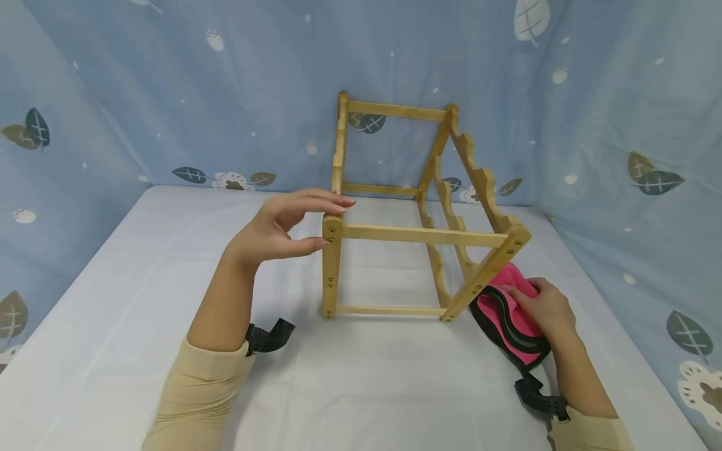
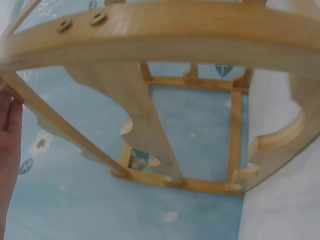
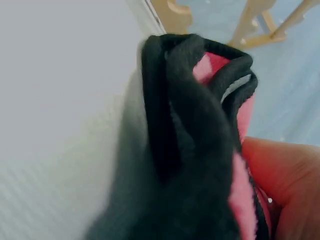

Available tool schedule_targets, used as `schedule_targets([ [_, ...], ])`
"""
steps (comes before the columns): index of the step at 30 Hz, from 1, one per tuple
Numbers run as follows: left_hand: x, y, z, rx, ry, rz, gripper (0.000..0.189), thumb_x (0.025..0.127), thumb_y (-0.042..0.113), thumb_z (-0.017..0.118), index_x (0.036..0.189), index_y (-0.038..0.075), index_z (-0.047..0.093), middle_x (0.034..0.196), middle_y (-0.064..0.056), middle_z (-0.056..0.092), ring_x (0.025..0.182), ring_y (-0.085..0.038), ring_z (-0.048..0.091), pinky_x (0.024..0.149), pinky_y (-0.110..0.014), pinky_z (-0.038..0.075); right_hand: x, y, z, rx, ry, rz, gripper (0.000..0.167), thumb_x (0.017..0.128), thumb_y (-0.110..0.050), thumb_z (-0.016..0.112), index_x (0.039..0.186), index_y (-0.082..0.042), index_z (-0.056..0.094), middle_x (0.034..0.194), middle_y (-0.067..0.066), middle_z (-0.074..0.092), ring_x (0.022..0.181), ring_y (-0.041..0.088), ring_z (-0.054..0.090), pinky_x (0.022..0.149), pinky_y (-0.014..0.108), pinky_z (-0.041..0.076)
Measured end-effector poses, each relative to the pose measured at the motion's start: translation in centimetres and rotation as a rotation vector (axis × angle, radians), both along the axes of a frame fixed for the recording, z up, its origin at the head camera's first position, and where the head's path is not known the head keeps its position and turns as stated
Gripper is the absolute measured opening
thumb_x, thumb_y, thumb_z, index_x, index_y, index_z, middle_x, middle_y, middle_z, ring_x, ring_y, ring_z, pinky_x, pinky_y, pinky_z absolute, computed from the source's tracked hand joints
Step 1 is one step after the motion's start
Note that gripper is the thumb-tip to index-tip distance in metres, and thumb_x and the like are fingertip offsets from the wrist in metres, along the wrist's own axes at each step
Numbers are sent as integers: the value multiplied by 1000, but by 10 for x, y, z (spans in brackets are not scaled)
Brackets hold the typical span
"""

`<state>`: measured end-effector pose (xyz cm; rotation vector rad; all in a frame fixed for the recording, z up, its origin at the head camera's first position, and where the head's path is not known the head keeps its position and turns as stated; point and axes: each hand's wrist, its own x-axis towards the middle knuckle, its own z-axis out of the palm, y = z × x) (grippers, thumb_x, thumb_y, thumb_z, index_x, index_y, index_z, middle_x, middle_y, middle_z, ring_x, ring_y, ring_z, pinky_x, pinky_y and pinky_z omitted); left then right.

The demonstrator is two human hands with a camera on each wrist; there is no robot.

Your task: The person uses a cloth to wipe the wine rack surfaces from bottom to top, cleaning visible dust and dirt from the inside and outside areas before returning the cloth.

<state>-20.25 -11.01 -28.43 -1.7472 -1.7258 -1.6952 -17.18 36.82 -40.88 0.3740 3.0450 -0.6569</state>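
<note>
A light wooden rack [image 1: 423, 235] with wavy, notched slats stands at the middle of the white surface. My left hand [image 1: 282, 225] is at its near left top corner, fingers over the top and thumb against the front post. In the left wrist view only a strip of that hand [image 2: 9, 135] shows, beside the frame. To the right of the rack, my right hand [image 1: 547, 310] grips a folded pink cloth [image 1: 516, 307] with black edging. Its folds fill much of the right wrist view, with the thumb [image 3: 280, 175] pressed against the pink side.
Blue patterned curtains [image 1: 254, 81] close in the back and both sides. A white sheet [image 1: 395, 388] covers the work surface. Black straps with mounts [image 1: 267, 338] sit on both wrists. The cloth lies close against the rack's right front leg [image 1: 479, 282].
</note>
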Motion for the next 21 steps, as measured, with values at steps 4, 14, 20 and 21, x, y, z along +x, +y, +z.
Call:
schedule_targets([
  [4, 7, 1, -7, 46, 55, 89, 51, 83, -7, 66, 131, 8, 56, 137, -6, 52, 127, -28, 47, 100, -35, 47, 0, -5, 3, -11, -25, -4, 75, 89, -53, 56, 127, 11, 43, 111, 32, 54, 84, 33, 54, 53, 23, 44],
  [14, 13, 6, -11, 93, 105, 154, 47, 87, 5, 67, 132, 6, 55, 138, -8, 50, 127, -29, 46, 101, -40, 47, 7, -2, 19, -108, 170, -9, 53, 90, -34, 61, 121, 6, 48, 113, 29, 52, 91, 35, 52, 54, 15, 44],
  [20, 16, 5, -10, 59, 145, 217, 50, 87, 17, 70, 133, 7, 54, 139, -8, 50, 128, -28, 46, 102, -37, 44, 24, -3, 58, -119, 315, -9, 48, 86, -27, 67, 121, 2, 50, 111, 25, 54, 82, 9, 48, 50, 4, 39],
  [21, 17, 5, -9, 52, 150, 227, 51, 87, 18, 70, 133, 7, 54, 139, -7, 50, 128, -28, 46, 103, -37, 44, 27, -4, 64, -115, 344, -16, 48, 85, -25, 68, 121, 1, 50, 111, 24, 55, 79, 3, 45, 50, 3, 38],
])
